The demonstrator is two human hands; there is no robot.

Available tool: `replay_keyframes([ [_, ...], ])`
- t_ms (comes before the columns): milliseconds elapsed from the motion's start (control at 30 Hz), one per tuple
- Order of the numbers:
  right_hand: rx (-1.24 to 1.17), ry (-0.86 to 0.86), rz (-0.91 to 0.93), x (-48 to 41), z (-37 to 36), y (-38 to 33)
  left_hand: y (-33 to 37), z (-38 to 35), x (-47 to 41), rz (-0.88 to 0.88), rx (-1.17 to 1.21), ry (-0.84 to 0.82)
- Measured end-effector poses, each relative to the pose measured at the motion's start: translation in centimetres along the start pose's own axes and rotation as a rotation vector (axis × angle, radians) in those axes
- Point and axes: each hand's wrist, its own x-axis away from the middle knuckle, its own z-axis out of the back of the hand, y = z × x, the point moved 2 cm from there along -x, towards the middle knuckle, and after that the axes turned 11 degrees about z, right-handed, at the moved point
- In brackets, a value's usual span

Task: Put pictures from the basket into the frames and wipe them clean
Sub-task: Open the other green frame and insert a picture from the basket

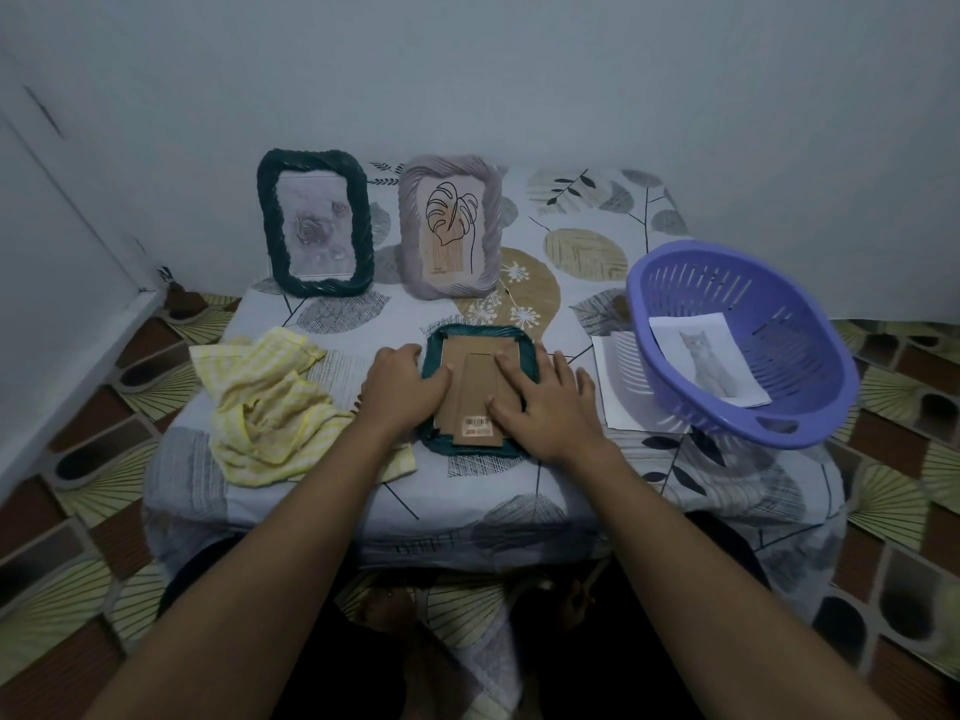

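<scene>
A teal frame (478, 333) lies face down, front centre on the bench (467, 493). The left hand (402, 387) grips its left rim; the right hand (545, 402) presses flat, fingers spread, on the cardboard backing (470, 387). A cat picture (709, 363) lies in the purple basket (810, 407).

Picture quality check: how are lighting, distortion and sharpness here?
Head view: dim, bluish, even light, soft shadows, no glare; wide-angle bending bows the patterned floor tiles near the edges; the centre is sharp, the barcode sticker on the face-down teal rope-edged frame shows; the cat picture in the purple plastic basket looks soft.
</scene>
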Motion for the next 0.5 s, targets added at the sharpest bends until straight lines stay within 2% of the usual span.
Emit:
replay_keyframes([
  [267,-0.004,0.015,0.003,0.1,-0.1,0.0,2.3,0.3,-2.9,-0.065,0.047,0.033],
  [500,-0.023,0.009,0.0,0.1,0.1,0.0,2.7,-0.3,-5.1,0.002,0.107,0.064],
])
